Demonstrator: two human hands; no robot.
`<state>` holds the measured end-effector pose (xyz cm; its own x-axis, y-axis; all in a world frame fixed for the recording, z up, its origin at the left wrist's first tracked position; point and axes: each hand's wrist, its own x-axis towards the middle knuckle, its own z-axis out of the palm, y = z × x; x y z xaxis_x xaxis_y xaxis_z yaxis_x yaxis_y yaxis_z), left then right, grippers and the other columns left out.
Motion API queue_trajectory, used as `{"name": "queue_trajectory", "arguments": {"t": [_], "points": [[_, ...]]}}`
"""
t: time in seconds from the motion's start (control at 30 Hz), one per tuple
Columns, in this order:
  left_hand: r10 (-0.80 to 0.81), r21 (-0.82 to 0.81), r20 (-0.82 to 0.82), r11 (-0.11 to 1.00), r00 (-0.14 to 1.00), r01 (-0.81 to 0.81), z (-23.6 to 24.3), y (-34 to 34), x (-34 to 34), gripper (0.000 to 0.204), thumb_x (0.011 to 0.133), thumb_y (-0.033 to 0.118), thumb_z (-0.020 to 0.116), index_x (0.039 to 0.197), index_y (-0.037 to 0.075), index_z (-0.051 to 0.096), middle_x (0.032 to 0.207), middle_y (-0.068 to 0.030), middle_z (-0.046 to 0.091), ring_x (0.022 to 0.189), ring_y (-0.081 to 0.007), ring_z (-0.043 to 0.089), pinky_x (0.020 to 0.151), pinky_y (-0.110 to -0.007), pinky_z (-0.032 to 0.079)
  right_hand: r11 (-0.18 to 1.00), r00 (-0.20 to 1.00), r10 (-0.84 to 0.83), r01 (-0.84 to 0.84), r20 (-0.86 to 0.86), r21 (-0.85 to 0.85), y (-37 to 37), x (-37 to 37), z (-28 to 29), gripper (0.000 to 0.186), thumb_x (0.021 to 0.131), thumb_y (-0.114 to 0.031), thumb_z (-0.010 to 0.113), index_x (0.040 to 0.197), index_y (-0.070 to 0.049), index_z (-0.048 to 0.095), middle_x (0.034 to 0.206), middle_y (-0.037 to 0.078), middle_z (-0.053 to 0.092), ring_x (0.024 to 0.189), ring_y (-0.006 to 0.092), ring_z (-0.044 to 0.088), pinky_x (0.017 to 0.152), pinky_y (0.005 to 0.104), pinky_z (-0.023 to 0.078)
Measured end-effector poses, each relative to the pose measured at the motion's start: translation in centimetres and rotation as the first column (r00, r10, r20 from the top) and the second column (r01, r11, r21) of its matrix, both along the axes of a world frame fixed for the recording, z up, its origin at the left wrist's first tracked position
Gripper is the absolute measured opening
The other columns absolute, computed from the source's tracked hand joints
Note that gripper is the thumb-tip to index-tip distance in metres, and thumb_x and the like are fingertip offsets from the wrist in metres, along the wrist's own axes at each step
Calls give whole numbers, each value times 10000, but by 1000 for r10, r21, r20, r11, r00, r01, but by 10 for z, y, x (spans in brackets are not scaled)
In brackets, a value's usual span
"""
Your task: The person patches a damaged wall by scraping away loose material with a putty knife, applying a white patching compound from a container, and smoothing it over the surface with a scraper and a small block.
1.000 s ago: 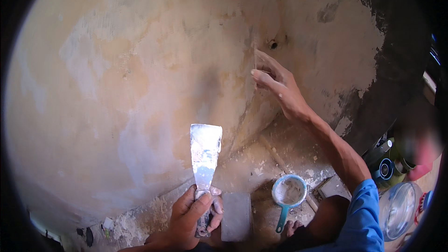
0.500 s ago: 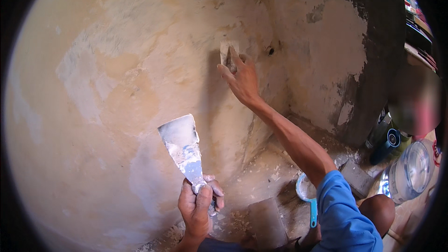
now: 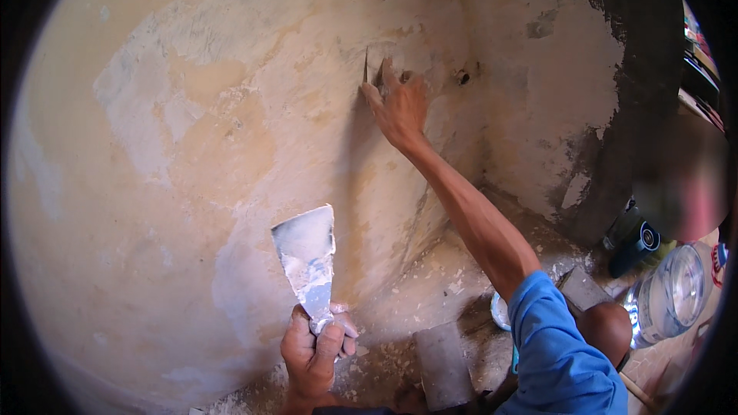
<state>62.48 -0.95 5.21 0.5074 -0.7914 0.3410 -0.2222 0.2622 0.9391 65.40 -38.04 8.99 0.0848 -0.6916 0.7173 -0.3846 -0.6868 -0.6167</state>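
Observation:
My left hand [image 3: 315, 346] is closed round the handle of a wide putty knife [image 3: 309, 250], its blade pointing up and smeared with whitish putty. Higher up, my right hand [image 3: 400, 107] presses against the patchy plastered wall [image 3: 223, 154]. A small flat scraper [image 3: 366, 69] is gripped in its fingers. That blade shows nearly edge-on, close to the wall, and the fingers hide part of it. Just right of this hand, a small dark hole [image 3: 462, 77] sits near the wall's corner.
Grey slabs [image 3: 443, 366] lie on the debris-strewn floor. A round light-blue-rimmed vessel [image 3: 501, 312] is partly behind my right sleeve. At the right stand a large clear plastic container [image 3: 669, 296] and a dark blue bottle [image 3: 635, 249]. A dark unplastered strip [image 3: 638, 84] borders the wall.
The small scraper has turned from flat-facing to nearly edge-on as my right hand shifted slightly along the wall. The putty knife in my left hand sits a little lower in view.

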Motion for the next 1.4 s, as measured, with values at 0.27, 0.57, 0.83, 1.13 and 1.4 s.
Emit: {"name": "queue_trajectory", "arguments": {"t": [0.27,0.57,0.83,1.13,1.4], "points": [[-69,156,51,986,996,60,3,-4,6,207,965,83,541,1141,-25,535,835,-89,642,650,-105,563,604,-248,468,997,997,-11,5,-77,-76,7,-25,-35,612,878,-378,670,1422,-155,500,1193,256,468,1100,393,476,902,511,415],[-81,254,72,965,994,60,4,-3,17,202,966,64,541,1148,-22,540,814,-81,644,654,-103,563,623,-254,469,845,987,-130,61,-93,-532,-38,-31,-3,694,735,-175,791,1377,-272,547,1265,172,488,1155,353,473,937,524,402],[-117,287,99,954,988,84,2,-8,22,201,971,82,554,1149,-8,538,826,-65,656,659,-94,571,632,-248,475,912,969,-159,70,-191,-404,-54,-37,-8,660,766,-217,770,1386,-282,554,1258,179,490,1152,375,477,1008,506,366],[-132,321,85,942,988,98,1,-7,20,186,972,60,535,1145,-8,543,810,-71,644,650,-102,567,623,-254,472,994,985,-42,25,-166,-104,-23,-46,-36,586,840,-379,685,1382,-193,562,1227,218,518,1142,397,491,983,508,392],[-142,341,105,935,984,99,-1,-9,16,197,972,85,548,1149,0,554,812,-66,651,650,-92,572,629,-250,479,981,993,-118,115,-13,-157,-31,-8,1,599,900,-444,625,1406,-143,517,1154,269,514,1029,402,524,848,509,444]]}}
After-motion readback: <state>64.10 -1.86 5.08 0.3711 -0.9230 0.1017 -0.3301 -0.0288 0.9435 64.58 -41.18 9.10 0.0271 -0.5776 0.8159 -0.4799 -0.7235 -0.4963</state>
